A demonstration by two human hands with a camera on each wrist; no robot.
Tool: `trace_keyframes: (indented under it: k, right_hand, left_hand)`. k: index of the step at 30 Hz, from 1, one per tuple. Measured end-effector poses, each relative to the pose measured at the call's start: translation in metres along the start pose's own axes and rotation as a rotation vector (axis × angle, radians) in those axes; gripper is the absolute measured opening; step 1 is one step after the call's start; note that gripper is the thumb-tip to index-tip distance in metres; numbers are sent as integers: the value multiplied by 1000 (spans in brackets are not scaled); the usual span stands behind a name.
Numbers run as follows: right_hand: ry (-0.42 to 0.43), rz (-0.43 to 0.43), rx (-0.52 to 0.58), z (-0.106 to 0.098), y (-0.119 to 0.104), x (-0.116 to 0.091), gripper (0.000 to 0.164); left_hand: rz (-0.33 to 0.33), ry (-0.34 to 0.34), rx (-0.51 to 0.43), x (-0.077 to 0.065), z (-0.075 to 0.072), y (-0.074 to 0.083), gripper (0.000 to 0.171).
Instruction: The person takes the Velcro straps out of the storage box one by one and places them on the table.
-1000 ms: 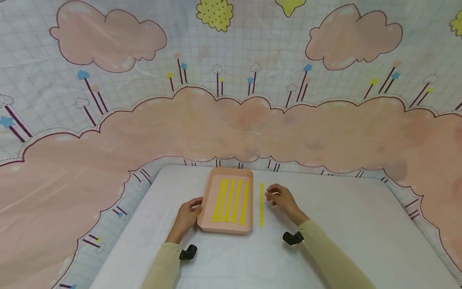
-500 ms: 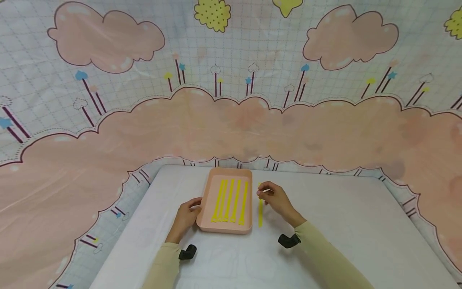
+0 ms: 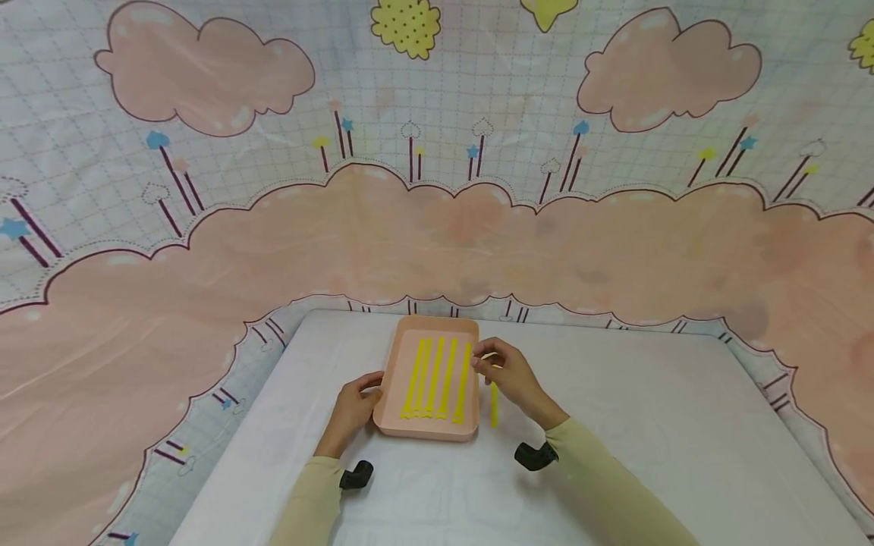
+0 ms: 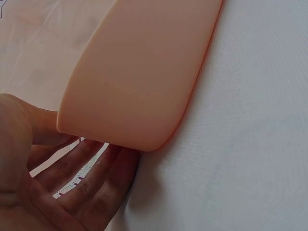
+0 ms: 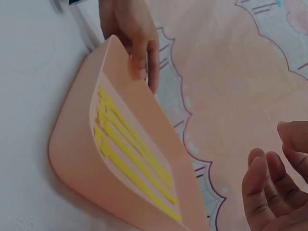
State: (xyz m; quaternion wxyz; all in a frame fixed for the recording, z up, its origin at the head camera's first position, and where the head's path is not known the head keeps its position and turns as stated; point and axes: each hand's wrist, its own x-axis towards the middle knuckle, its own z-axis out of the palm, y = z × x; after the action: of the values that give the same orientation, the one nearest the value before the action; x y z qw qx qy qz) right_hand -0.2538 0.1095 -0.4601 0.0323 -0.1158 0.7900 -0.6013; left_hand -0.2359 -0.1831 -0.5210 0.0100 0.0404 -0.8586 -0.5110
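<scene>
Strips (image 3: 448, 379) in tray (image 3: 425, 435) on table (image 3: 649, 409); lone strip (image 3: 495, 409) right of tray.

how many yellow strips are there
6: five yellow strips side by side in the tray, one strip on the table beside it, partly hidden by the right hand

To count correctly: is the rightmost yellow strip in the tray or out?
Out: the head view shows the strip on the table, beside the tray.

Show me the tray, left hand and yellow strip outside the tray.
Peach tray (image 4: 137, 72), left wrist view, outer wall
Left hand (image 3: 350, 409), head view, back of hand
Loose yellow strip (image 3: 495, 407), head view, uncovered near end
</scene>
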Motion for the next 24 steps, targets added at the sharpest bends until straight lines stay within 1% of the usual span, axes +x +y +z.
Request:
trace_keyframes:
  k: [7, 12, 16, 17, 20, 24]
  right_hand:
    - [-56, -51, 39, 13, -9, 3, 24]
    - [-78, -87, 7, 22, -17, 9, 24]
    - [-94, -148, -17, 30, -22, 13, 23]
    - [-95, -158, -26, 33, -22, 15, 22]
    - [-96, -178, -59, 41, -22, 18, 19]
    - [-108, -205, -178, 53, -21, 22, 19]
  left_hand:
    - [25, 11, 16, -2, -1, 0, 39]
    - [18, 7, 15, -1, -1, -1, 39]
    - [22, 10, 14, 0, -1, -2, 38]
    - [30, 11, 16, 0, -1, -2, 37]
    - [27, 8, 13, 0, -1, -3, 37]
    - [20, 12, 13, -1, -1, -3, 38]
